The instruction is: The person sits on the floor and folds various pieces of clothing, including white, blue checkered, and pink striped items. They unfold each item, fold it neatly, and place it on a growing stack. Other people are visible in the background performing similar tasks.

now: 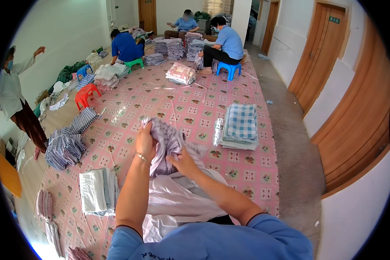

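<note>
Gathered in front of me is a purple-and-white striped cloth, bunched and partly hanging down. My left hand grips its upper left side, a bracelet on the wrist. Lower on the right, my right hand holds the same cloth, fingers bent into its folds. Below both hands a white cloth spreads over my lap. Left of my forearm lies a folded stack of white and grey-green cloths. To the right is a folded stack topped with a blue-and-white checked cloth.
Pink patterned sheeting covers the floor. Striped bundles and a red stool stand left. Ahead are a pink checked stack and seated people. One person stands at left. Wooden doors line the right wall.
</note>
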`<control>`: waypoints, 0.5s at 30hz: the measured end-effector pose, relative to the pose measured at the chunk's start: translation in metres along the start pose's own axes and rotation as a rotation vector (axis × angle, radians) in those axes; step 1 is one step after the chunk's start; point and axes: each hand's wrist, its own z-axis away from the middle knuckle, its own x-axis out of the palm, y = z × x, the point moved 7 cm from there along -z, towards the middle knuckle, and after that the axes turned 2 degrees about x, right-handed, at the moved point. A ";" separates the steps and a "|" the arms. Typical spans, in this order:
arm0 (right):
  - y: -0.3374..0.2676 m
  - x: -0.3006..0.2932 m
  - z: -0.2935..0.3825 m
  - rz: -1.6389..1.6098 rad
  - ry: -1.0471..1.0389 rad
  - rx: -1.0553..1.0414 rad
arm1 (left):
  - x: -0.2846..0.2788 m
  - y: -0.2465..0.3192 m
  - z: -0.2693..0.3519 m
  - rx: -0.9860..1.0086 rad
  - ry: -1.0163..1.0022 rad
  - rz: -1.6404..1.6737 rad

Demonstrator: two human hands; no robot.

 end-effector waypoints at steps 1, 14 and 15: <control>0.001 0.010 0.005 0.078 0.012 -0.109 | 0.013 0.001 -0.004 -0.005 -0.018 0.009; -0.056 0.017 -0.017 0.233 0.438 -0.493 | 0.052 0.141 -0.012 0.322 -0.152 0.090; -0.057 0.024 -0.019 0.229 0.449 -0.498 | 0.049 0.146 -0.007 0.322 -0.164 0.085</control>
